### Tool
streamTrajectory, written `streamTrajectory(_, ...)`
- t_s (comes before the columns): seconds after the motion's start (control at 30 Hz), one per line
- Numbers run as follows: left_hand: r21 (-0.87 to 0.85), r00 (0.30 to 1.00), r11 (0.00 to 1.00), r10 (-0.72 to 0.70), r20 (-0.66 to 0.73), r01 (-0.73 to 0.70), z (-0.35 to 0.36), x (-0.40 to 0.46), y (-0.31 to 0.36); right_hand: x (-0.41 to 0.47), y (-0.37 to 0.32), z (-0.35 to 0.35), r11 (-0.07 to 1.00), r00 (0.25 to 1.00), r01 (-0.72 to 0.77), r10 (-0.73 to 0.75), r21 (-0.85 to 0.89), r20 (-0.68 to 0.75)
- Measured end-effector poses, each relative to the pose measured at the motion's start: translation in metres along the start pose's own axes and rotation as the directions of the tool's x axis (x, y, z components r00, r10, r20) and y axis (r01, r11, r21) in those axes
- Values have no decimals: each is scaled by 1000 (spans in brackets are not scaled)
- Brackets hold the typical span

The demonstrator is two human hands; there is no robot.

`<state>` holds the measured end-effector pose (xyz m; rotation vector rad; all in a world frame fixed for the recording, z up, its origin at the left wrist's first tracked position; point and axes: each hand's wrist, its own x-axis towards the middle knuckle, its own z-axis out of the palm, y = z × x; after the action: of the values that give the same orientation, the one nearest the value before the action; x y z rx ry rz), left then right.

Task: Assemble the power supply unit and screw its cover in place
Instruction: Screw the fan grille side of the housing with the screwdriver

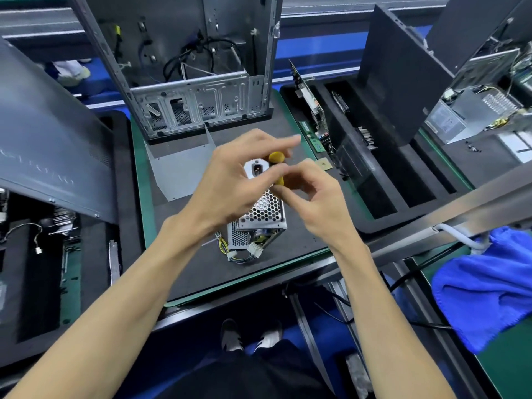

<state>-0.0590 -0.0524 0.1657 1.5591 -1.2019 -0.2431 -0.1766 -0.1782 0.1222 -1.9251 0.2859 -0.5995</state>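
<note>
On the dark work mat [201,272], between a grey side panel [49,145] at far left and foam trays of boards [374,180] at right, a person works over the power supply unit [259,220], which lies mid-mat in front of an open computer case [195,82]. Left hand [230,180] curls round a yellow-handled screwdriver [277,158]; right hand [311,200] pinches its lower handle. Neither hand appears to steady the unit, so pressure may slide it, or the tip could slip off a screw.
</note>
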Motion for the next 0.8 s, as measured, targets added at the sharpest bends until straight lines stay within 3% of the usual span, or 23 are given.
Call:
streamTrajectory(0.13, -86, 989, 995, -41, 145, 54, 7, -3, -1, -1, 13, 1, 997, 990, -73, 74, 5, -119)
streamTrajectory(0.27, -47, 994, 995, -87, 68, 90, 21, -10, -16, -11, 27, 10, 989, 979, -104, 121, 110, -162)
streamTrajectory(0.33, 27, 978, 978, -207, -12, 207, 31, -16, -38, -13, 37, 14, 977, 971, -115, 149, 179, -189)
streamTrajectory(0.4, 72, 920, 919, -391, 14, 389, 41, -27, -68, -13, 52, 17, 974, 964, -167, 194, 155, -182)
streamTrajectory(0.47, 240, 842, 828, -535, 67, 507, 52, -41, -98, -17, 71, 20, 956, 952, -264, 279, 128, -122)
streamTrajectory(0.53, 541, 839, 751, -525, 142, 378, 59, -55, -121, -24, 85, 23, 924, 924, -356, 370, 137, -92)
streamTrajectory(0.6, 717, 840, 669, -492, 230, 196, 61, -64, -135, -25, 90, 24, 921, 919, -369, 382, 125, -99)
streamTrajectory(0.7, 753, 847, 645, -468, 253, 131, 59, -67, -141, -21, 86, 22, 929, 915, -355, 368, 104, -165)
streamTrajectory(0.8, 616, 910, 738, -406, 79, 276, 64, -61, -129, -20, 84, 16, 934, 858, -339, 357, 116, -369)
